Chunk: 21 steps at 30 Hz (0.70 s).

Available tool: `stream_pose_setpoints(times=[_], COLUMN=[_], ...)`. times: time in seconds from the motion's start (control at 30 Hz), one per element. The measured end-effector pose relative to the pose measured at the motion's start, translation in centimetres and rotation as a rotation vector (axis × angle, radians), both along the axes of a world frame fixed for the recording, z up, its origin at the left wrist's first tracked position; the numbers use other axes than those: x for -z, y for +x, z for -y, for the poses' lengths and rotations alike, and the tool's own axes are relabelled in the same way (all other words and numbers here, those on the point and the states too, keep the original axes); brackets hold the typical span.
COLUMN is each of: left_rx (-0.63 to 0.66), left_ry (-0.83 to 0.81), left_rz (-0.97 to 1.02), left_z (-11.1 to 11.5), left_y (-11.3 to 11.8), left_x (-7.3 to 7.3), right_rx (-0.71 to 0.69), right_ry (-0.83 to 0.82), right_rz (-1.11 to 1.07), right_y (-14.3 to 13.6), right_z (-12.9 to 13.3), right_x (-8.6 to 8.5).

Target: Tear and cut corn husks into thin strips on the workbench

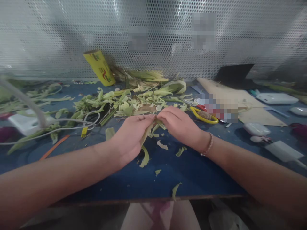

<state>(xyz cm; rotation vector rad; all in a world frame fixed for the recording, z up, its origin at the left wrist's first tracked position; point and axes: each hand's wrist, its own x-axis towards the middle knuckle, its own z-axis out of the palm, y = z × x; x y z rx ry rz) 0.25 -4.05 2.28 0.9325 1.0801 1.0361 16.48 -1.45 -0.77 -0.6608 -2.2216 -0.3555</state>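
Observation:
Both hands meet over the middle of the blue table (182, 172). Fingers of my left hand (134, 135) are closed on a pale green leaf strip (145, 135), which hangs down along the palm. My right hand (181, 126), with a beaded bracelet (209, 145) at its wrist, pinches at the strip's upper end, its fingertips touching or nearly touching the left ones. Under the hands lies a curled green peel (145, 157). A pile of green leaf strips (124, 100) spreads behind them.
A yellow tube (100, 67) leans against the perforated metal screen (153, 28). Yellow-handled scissors (203, 115), cardboard (240, 99) and a white case (256, 129) lie at right. On the left are a white cable (59, 124), a white box (26, 123) and an orange strip (54, 147).

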Motion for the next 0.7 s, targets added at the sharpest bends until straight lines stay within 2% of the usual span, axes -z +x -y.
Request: stream_pose_setpoints(times=[0.2,0.7], left_rx=[-0.019,0.001], left_ry=[-0.108,-0.075], left_rz=[0.07,0.114], left_z=[0.4,0.6], left_y=[0.4,0.6], left_x=[-1.0,-1.2], right_rx=[-0.016,-0.02], right_ry=[-0.013,-0.062], right_rz=[-0.046,-0.069], right_y=[0.2,0.1], right_z=[-0.2,0.0], right_x=[0.1,-0.1])
